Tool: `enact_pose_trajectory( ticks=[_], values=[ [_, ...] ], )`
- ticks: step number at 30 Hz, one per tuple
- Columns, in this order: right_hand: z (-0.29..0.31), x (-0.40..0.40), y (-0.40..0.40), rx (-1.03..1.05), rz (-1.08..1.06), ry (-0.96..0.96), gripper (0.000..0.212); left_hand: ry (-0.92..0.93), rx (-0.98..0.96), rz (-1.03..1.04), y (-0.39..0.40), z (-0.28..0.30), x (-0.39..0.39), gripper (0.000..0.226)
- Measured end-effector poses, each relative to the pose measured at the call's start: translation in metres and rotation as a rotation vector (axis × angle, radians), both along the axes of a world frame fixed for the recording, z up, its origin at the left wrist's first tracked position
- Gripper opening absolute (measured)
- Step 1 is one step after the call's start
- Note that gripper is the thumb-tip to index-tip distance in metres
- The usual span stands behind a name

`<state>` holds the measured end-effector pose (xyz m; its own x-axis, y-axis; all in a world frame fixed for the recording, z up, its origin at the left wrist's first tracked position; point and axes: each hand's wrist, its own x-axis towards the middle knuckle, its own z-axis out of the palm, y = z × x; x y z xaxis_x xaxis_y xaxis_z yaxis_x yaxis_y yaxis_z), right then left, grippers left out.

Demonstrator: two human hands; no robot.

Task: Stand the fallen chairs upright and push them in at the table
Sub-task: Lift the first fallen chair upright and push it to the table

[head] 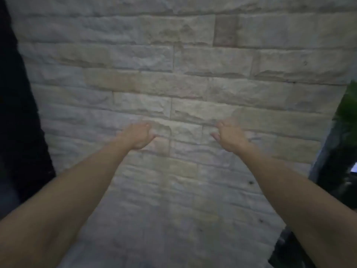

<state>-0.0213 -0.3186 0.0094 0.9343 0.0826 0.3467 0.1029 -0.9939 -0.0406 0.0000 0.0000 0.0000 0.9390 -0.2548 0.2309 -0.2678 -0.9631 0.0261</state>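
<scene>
No chair and no table appear in the head view. Both my bare arms reach forward in front of a rough stone wall [189, 82]. My left hand [140, 135] is held palm down with its fingers curled in, and it holds nothing. My right hand [229, 135] is also palm down, its fingers loosely spread and blurred, with nothing in it. The two hands are about a hand's width apart at the same height. Whether they touch the wall cannot be told.
The pale stone wall fills most of the view. A dark gap [17, 113] runs down its left side. At the right edge are green leaves [347, 105] and a dark area with a small bright spot [354, 168].
</scene>
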Motion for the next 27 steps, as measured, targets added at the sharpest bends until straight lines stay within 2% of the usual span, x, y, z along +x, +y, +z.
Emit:
enact_pose_trajectory(
  ticks=[2,7,17,27],
  values=[
    [-0.02,0.008,0.023,-0.029,0.073,0.019,0.062,0.008,0.013,0.062,0.021,-0.021,-0.008,0.06],
    [-0.092,0.038,0.102,-0.043,0.243,0.121,0.058,0.157,-0.015,0.218,0.102,-0.091,-0.044,0.064],
    [-0.221,0.079,0.317,-0.161,0.6,0.402,0.061,0.447,-0.097,0.588,0.28,-0.219,-0.11,0.063],
    [-0.31,0.076,0.527,-0.308,0.908,0.619,0.058,0.687,-0.326,0.869,0.407,-0.323,-0.196,0.052]
  ],
)
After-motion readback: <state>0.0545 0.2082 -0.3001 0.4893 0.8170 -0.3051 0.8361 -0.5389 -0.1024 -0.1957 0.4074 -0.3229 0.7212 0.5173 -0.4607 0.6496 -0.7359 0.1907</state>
